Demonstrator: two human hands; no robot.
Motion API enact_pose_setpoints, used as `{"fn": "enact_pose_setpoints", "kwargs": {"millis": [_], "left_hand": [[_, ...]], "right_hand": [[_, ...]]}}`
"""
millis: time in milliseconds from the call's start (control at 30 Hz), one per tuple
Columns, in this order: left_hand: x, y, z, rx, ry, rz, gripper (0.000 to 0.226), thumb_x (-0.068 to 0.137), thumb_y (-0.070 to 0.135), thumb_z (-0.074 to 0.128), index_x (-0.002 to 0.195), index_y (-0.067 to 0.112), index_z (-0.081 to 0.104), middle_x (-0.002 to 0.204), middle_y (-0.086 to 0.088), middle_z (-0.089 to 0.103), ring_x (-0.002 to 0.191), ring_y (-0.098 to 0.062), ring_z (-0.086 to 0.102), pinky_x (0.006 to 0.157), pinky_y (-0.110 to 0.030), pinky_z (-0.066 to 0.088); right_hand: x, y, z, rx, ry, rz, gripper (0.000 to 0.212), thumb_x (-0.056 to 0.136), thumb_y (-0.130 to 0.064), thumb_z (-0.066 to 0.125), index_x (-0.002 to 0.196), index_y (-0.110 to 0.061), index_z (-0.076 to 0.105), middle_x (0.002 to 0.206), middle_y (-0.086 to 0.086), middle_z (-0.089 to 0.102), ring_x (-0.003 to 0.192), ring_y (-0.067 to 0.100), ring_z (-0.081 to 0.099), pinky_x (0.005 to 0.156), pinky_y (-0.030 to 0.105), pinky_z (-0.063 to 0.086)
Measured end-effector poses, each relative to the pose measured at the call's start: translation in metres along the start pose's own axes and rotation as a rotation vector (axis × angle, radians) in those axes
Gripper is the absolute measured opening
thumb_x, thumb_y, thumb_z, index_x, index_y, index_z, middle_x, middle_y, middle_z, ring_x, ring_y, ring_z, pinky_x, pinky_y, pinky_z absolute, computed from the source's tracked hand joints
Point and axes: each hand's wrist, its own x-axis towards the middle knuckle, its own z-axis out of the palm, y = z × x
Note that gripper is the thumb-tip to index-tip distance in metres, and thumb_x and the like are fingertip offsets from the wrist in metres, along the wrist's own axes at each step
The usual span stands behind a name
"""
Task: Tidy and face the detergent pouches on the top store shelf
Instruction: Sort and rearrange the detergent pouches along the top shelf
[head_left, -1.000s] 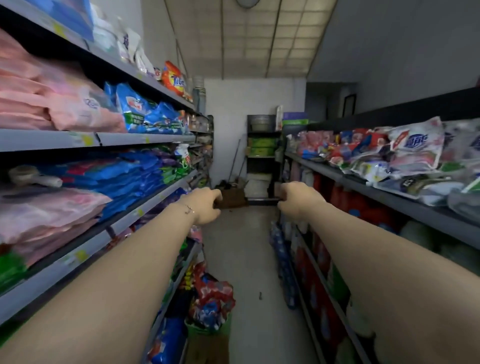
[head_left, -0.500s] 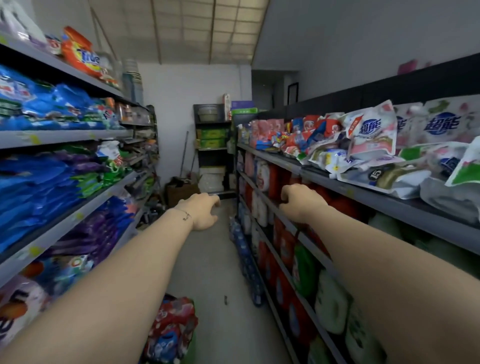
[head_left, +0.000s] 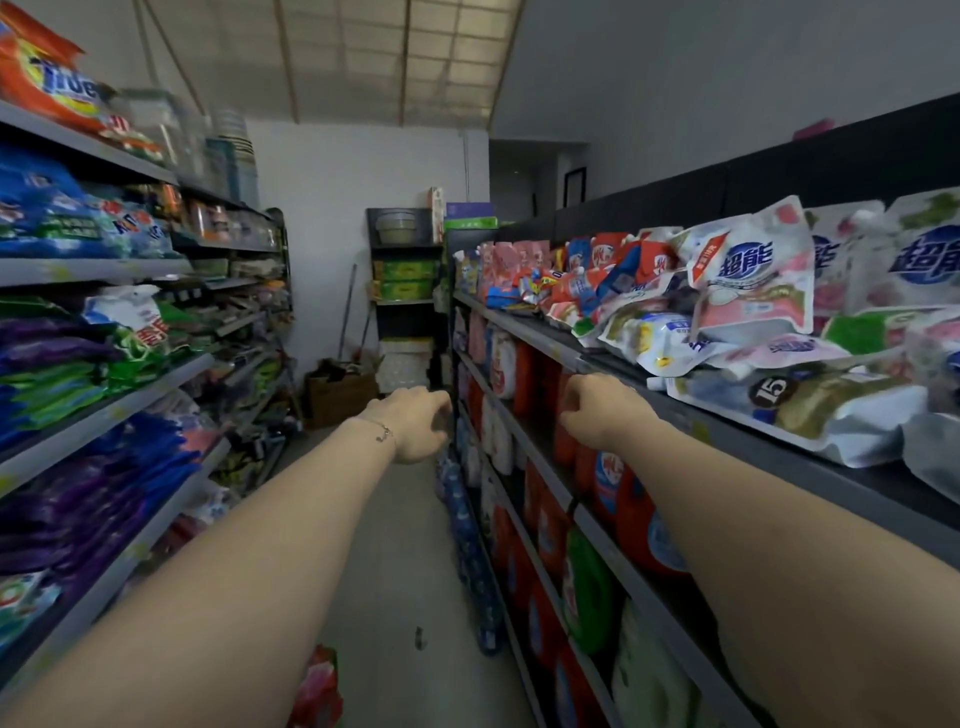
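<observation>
Nothing is tidied yet: my left hand (head_left: 415, 423) and right hand (head_left: 602, 410) hover loosely curled and empty beside the grey metal top shelf (head_left: 717, 428), where white-and-pink plastic detergent pouches (head_left: 748, 275) lie jumbled.

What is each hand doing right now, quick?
Left hand: open, fingers loosely curled, holding nothing.
Right hand: open, fingers loosely curled, holding nothing.

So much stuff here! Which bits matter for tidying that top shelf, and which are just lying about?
For the job: detergent pouches, top shelf, left hand, right hand.
Just about: Tide bag, red bottles, cardboard box, blue bags.
</observation>
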Motion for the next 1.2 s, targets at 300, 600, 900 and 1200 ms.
{"fn": "enact_pose_setpoints", "kwargs": {"millis": [300,600,900,1200], "left_hand": [[0.052,-0.004,0.028,-0.016,-0.005,-0.012,0.044,0.094,0.037,0.049,0.136,0.027,0.041,0.136,-0.004,0.043,0.126,-0.025,0.041,0.098,-0.043,0.039],[0.13,-0.035,0.038,-0.024,0.018,-0.003,0.044,0.094,0.038,0.049,0.135,0.027,0.041,0.135,-0.005,0.043,0.126,-0.025,0.041,0.096,-0.04,0.039],[0.238,-0.122,0.033,-0.023,0.014,-0.01,0.043,0.094,0.038,0.049,0.135,0.027,0.041,0.133,-0.005,0.044,0.126,-0.026,0.042,0.1,-0.046,0.039],[0.331,-0.2,0.053,0.007,0.026,-0.013,0.043,0.094,0.037,0.05,0.134,0.026,0.042,0.133,-0.006,0.045,0.125,-0.026,0.043,0.097,-0.041,0.04]], "right_hand": [[0.055,0.015,0.032,-0.038,-0.059,-0.041,0.026,0.09,-0.029,0.053,0.113,-0.016,0.055,0.118,0.007,0.052,0.106,0.029,0.054,0.086,0.039,0.047],[0.136,0.013,0.054,-0.054,-0.037,-0.053,0.029,0.09,-0.029,0.053,0.116,-0.016,0.054,0.118,0.007,0.051,0.109,0.029,0.053,0.086,0.036,0.045],[0.271,-0.039,0.084,-0.109,-0.047,-0.085,0.02,0.09,-0.028,0.051,0.107,-0.016,0.052,0.117,0.009,0.055,0.105,0.032,0.056,0.076,0.035,0.045],[0.367,-0.066,0.132,-0.15,-0.018,-0.154,0.034,0.092,-0.033,0.052,0.121,-0.016,0.052,0.123,0.009,0.055,0.11,0.032,0.055,0.084,0.038,0.046]]}}
